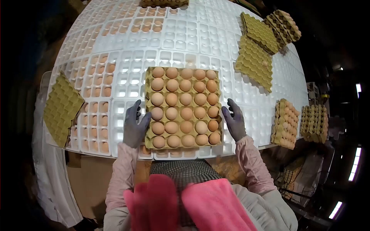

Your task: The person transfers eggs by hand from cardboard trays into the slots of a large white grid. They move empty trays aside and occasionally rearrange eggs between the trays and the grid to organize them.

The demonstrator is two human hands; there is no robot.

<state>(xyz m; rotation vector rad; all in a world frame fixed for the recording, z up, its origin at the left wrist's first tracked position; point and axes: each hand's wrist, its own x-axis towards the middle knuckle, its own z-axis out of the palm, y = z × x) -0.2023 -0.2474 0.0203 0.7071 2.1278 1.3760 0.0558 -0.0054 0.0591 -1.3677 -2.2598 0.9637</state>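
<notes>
A yellowish pulp egg tray (186, 92) full of brown eggs (186, 99) sits in front of me on white plastic trays. Beside its left edge is my left hand (135, 125), in a grey glove, fingers stretched forward and the thumb right at the tray's side. My right hand (234, 120), gloved the same way, is at the opposite edge with fingers apart and curving slightly, its thumb pointing at the tray. Neither hand is wrapped around it. A few more eggs (145, 150) show below the tray's near left corner.
White plastic trays (131, 79) with square cells cover the table; those at left hold many eggs (101, 80). Bare pulp trays lie at left (63, 109) and right (254, 63). Stacked egg-filled trays (285, 124) stand at the right edge, others (282, 26) at the far right.
</notes>
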